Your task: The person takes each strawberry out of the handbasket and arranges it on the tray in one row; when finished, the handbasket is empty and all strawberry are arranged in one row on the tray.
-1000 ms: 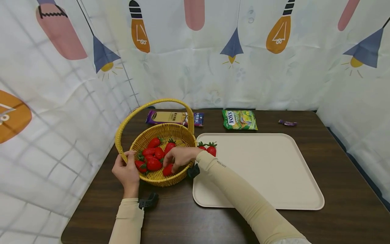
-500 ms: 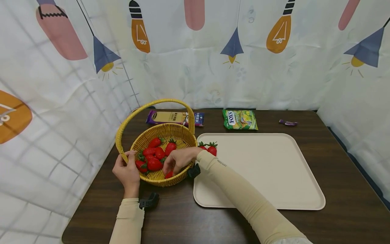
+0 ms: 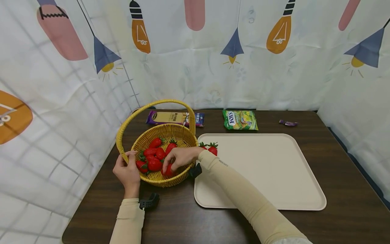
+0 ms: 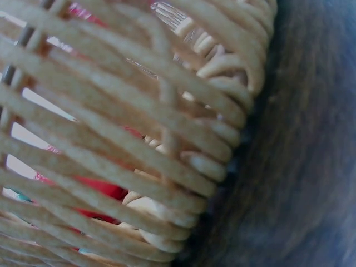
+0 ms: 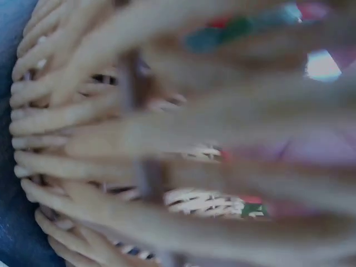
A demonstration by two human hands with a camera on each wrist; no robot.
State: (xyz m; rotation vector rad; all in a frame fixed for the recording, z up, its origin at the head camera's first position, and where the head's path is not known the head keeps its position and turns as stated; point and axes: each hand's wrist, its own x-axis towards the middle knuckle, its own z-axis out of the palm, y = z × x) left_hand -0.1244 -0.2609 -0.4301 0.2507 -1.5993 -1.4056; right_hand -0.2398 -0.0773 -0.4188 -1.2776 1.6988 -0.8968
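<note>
A yellow woven basket (image 3: 163, 183) with a tall handle (image 3: 166, 101) stands on the dark table, several red strawberries (image 3: 154, 164) lying inside. My left hand (image 3: 128, 174) grips the basket's left side where the handle meets the rim. Reaching over the right rim, my right hand (image 3: 182, 156) pinches a strawberry (image 3: 167, 170) low in the basket; the fingers partly cover it. Close up, the left wrist view holds the woven wall (image 4: 139, 111) with red showing through gaps. Blurred weave (image 5: 83, 150) fills the right wrist view, so neither hand's fingers can be made out there.
A cream tray (image 3: 259, 173) lies right of the basket, with strawberries (image 3: 212, 149) at its upper left corner. Along the back are a purple snack pack (image 3: 170, 117), a green candy bag (image 3: 240, 120) and a small purple wrapped candy (image 3: 287, 123).
My right hand's fingers shift slightly around the strawberry, which was mostly hidden half a second ago and shows more now. The left hand keeps its hold on the basket.
</note>
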